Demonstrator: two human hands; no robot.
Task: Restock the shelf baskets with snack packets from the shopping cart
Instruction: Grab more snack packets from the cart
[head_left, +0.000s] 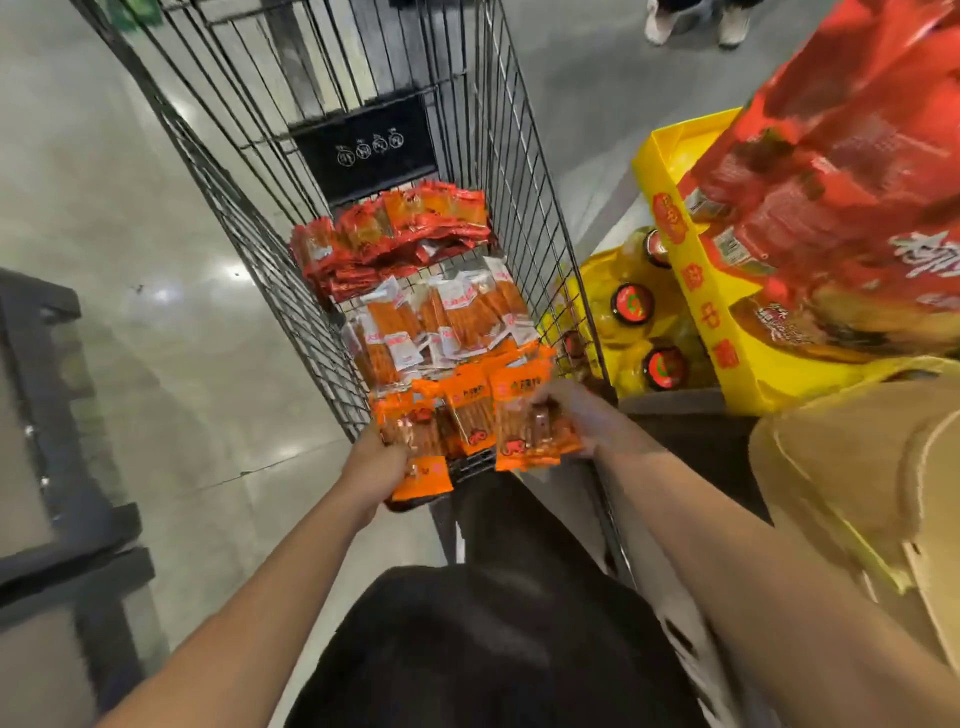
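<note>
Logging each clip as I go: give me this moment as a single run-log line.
stage: pickup from shopping cart | left hand: holds orange snack packets | right hand: holds same bundle | shelf baskets: not visible

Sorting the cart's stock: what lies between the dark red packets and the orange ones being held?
In the head view, white-labelled clear packets lie between the dark red packets and orange packets.

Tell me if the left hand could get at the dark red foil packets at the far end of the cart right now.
Probably not at once: the left hand grips bright orange snack packets at the wire cart's near end. The dark red foil packets lie uncovered beyond the clear packets.
</note>
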